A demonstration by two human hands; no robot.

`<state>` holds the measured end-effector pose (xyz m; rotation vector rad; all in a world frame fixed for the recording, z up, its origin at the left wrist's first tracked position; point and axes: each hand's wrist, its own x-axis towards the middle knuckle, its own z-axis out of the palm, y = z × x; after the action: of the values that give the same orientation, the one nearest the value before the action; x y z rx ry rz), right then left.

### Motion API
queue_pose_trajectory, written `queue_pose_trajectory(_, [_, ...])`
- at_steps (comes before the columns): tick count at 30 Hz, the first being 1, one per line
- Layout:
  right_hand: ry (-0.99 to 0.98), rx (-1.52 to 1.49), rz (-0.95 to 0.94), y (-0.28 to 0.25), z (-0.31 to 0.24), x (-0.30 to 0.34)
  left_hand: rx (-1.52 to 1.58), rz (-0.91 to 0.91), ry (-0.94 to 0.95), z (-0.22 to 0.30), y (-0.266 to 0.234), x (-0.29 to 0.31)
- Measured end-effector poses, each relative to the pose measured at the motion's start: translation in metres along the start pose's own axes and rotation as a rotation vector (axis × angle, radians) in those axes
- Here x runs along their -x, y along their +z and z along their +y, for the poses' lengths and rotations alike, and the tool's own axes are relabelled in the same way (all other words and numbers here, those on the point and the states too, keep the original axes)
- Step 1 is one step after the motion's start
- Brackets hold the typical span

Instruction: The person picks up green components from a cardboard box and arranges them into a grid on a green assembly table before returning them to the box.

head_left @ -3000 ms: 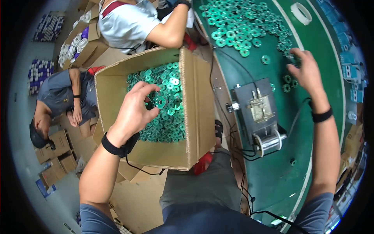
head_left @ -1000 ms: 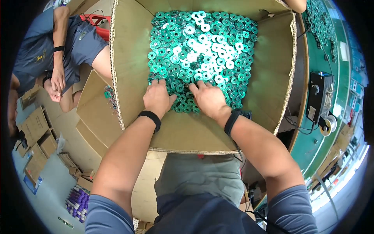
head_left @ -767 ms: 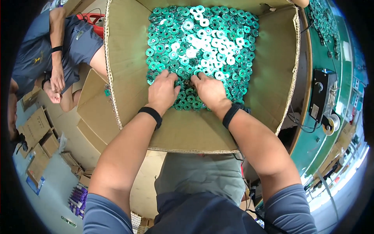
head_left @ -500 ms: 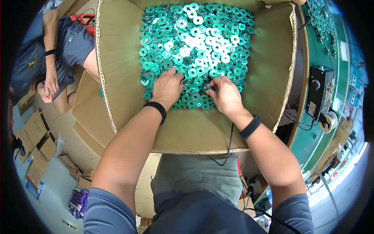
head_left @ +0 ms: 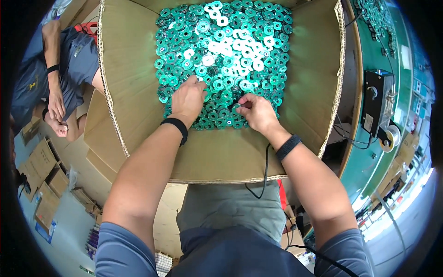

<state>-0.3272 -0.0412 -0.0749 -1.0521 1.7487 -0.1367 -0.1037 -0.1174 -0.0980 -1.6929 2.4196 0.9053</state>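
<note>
A deep cardboard box (head_left: 221, 157) holds a layer of green, round, ring-shaped parts (head_left: 217, 83), many of them shining white under the light. My left hand (head_left: 188, 98) rests on the parts at the near left, its fingers curled and their tips partly hidden. At the near right, my right hand (head_left: 259, 113) has thumb and forefinger pinched together at a dark green ring-shaped part. Dark bands circle both my wrists.
Beside the box on the left sits another person (head_left: 55, 87), hands together. A green workbench (head_left: 357, 152) runs along the right, bearing a black device (head_left: 376, 104) and a wire spool (head_left: 391, 138). A black cable (head_left: 266, 171) hangs over the box's near edge.
The view has shifted, so the box and both hands appear a little further left. My right hand stays pinched among the parts, and my left hand stays on them.
</note>
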Motion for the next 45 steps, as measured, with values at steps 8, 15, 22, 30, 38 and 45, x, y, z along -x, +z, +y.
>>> queue_pose_trajectory(8, [0.123,-0.007,0.029,0.014,0.002,-0.015,0.053,0.118,-0.184,-0.008,-0.038,0.008])
queue_pose_trajectory(15, [-0.003,0.306,0.103,0.004,-0.006,-0.004,-0.217,-0.550,-0.417,-0.015,-0.063,0.029])
queue_pose_trajectory(22, [-0.203,0.294,0.134,0.006,-0.028,0.004,-0.158,-0.544,-0.613,-0.024,-0.027,0.036])
queue_pose_trajectory(30, [-0.590,0.437,-0.007,0.050,-0.055,-0.015,-0.210,-0.533,-0.493,-0.047,-0.019,0.042])
queue_pose_trajectory(38, [-0.593,0.612,0.046,0.071,-0.059,-0.034,-0.158,-0.379,-0.466,-0.024,-0.041,0.030])
queue_pose_trajectory(45, [-0.589,0.515,0.034,0.062,-0.055,-0.033,-0.226,-0.223,-0.197,-0.026,-0.036,0.033])
